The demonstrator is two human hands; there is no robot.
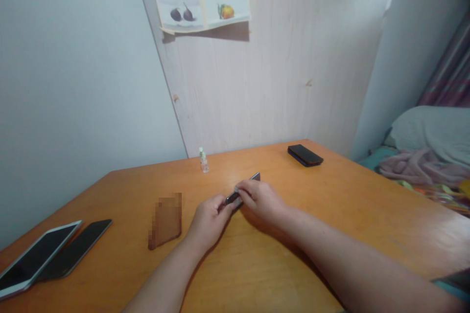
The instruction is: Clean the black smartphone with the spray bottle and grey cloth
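Observation:
Over the middle of the table, both hands meet at a slim dark phone (256, 176) with a shiny edge, held at a slant. My left hand (210, 220) is closed round its near end, thumb along the side. With fingers bent and pinched together, my right hand (262, 199) rests against the phone's upper face. Something small and whitish shows at those fingertips, too small to name. My hands cover much of the phone. To the left of my left hand lies a brown, pixelated flat piece (167, 222), its kind unclear.
A small clear bottle (204, 162) with a pale cap stands near the table's back edge. A dark wallet-like case (305, 155) lies at the back right. At the left, a white-framed tablet (36, 257) overlaps a dark flat cover (79, 249). Bedding (433, 132) is beyond the right edge.

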